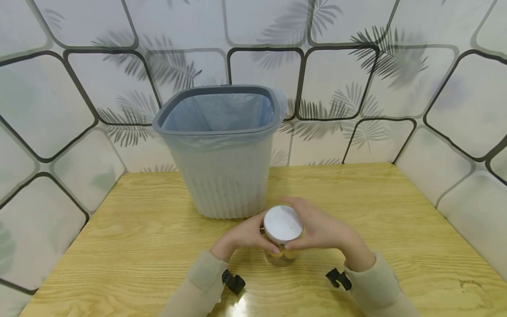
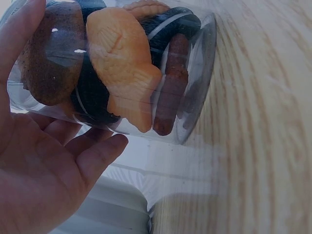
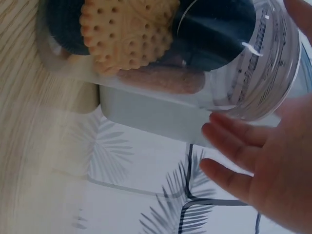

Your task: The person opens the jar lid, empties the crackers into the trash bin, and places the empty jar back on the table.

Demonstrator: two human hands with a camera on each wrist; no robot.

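Note:
A clear jar [image 1: 279, 260] with a round white lid [image 1: 283, 223] stands on the wooden table, lid up. My left hand [image 1: 246, 234] holds it from the left, thumb in front just below the lid and fingers round the far side. From the right, my right hand [image 1: 322, 227] grips the lid's edge between thumb and forefinger; its other fingers stretch out beside the jar. Inside, the left wrist view shows an orange fish-shaped piece [image 2: 119, 53], a brown finger-shaped piece [image 2: 171, 92] and dark round pieces. A round biscuit [image 3: 129, 31] with small holes shows in the right wrist view.
Just behind the jar stands a tall pale bin [image 1: 229, 180] with a grey rim and a bluish liner bag [image 1: 222, 112]. The wooden table [image 1: 150, 246] is walled at the back and sides by leaf-patterned panels [image 1: 336, 83]. Black camera mounts sit on both wrists.

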